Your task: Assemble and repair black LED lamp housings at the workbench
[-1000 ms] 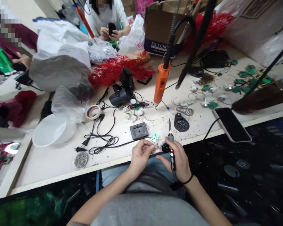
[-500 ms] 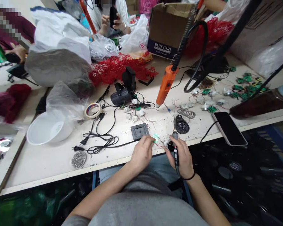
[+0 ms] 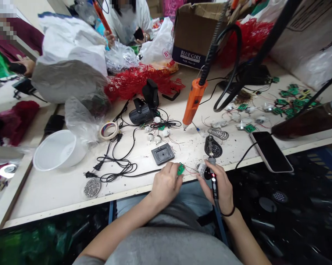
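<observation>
My left hand (image 3: 168, 182) is closed, pinching a small green circuit board (image 3: 180, 168) just above the table's front edge. In my right hand (image 3: 219, 187) is a soldering iron (image 3: 214, 186), its tip pointing away from me over a black soldering stand (image 3: 214, 148). Close to the right fingertips sits a small whitish motor (image 3: 201, 169); whether those fingers also grip it I cannot tell. Thin wires run between the board and the motor. Beyond my left hand lies a dark rectangular plastic frame (image 3: 163, 154).
An orange electric screwdriver (image 3: 193, 103) hangs above the table. A phone (image 3: 271, 151) lies at the right edge, a white bowl (image 3: 55, 151) and a tape roll (image 3: 109, 130) at left. Black cables (image 3: 116, 165), small motors (image 3: 157, 139) and green boards (image 3: 291, 101) are scattered about. Across the table is another person.
My right hand has shifted slightly right with the soldering iron, away from the board. The board has turned in my left fingers. The person opposite has lowered a dark object.
</observation>
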Motion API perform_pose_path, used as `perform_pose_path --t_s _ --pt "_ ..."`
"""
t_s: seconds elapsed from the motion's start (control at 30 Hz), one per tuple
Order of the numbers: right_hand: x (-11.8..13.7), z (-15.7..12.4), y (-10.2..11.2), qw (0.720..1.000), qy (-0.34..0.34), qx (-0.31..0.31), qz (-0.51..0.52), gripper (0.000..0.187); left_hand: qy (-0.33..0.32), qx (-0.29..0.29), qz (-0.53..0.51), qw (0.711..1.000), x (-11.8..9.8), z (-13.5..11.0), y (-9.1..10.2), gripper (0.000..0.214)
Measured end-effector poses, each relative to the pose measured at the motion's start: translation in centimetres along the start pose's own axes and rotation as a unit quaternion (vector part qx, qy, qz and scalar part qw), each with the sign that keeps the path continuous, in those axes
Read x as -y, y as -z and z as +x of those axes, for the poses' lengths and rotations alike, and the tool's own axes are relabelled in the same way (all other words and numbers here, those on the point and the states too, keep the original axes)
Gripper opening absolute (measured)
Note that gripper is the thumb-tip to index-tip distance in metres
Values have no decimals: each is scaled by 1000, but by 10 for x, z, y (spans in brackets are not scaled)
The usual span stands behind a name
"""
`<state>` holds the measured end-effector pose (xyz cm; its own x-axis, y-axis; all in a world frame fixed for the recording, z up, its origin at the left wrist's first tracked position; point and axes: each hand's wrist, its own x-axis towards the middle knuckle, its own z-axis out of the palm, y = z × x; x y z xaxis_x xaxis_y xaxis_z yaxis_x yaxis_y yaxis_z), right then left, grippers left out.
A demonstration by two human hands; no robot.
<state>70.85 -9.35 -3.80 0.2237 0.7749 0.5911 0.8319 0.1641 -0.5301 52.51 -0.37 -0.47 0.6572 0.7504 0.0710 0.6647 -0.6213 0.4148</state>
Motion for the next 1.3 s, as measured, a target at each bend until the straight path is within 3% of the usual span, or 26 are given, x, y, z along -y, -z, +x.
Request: perform_pose_path --t_s 0.13,0.23,0.33,0.43,0.53,0.6,0.67,0.73,0.77,0.8,0.9,0.97,1.0,1.03,1.1,1.2,1.3 --pt "13 5 -2 999 17 0 39 55 -79 -35 -18 996 26 -7 38 31" --pt "23 9 -19 998 21 12 60 52 -133 4 44 990 52 11 59 31" --pt "30 14 -37 998 30 6 61 48 -123 21 88 988 73 29 65 27" --pt "35 21 -43 998 36 -13 58 47 -79 -83 37 993 72 27 60 27" --pt "39 26 -39 998 21 -35 43 48 2 -169 -144 975 51 4 48 19" --pt "41 28 -35 998 10 -44 42 49 103 -136 -313 934 35 -10 35 25" --pt "44 28 -33 998 7 -41 43 50 193 -78 -475 855 23 -16 22 39" --pt "47 27 -32 999 14 -28 39 51 231 -36 -573 786 17 -17 9 50" --pt "48 27 -32 999 18 -23 38 51 229 -34 -582 779 17 -17 5 50" --pt "50 26 -31 999 19 -19 38 51 215 -47 -564 796 19 -16 2 46" --pt "53 22 -25 999 10 -25 46 53 108 -159 -386 902 28 -18 1 23" --pt "55 20 -20 998 4 -32 48 54 23 -212 -275 938 35 -17 6 15" --pt "55 19 -17 998 5 -34 47 55 -15 -208 -247 946 38 -15 10 17" --pt "57 19 -14 998 10 -37 45 55 -48 -184 -238 952 40 -12 15 20" --pt "59 20 -9 998 23 -38 44 55 -111 -83 -257 956 42 0 27 29" --pt "64 25 -2 997 42 -32 53 57 -176 96 -304 931 41 21 46 39" --pt "67 30 3 996 55 -29 61 60 -203 170 -292 919 38 36 60 26"
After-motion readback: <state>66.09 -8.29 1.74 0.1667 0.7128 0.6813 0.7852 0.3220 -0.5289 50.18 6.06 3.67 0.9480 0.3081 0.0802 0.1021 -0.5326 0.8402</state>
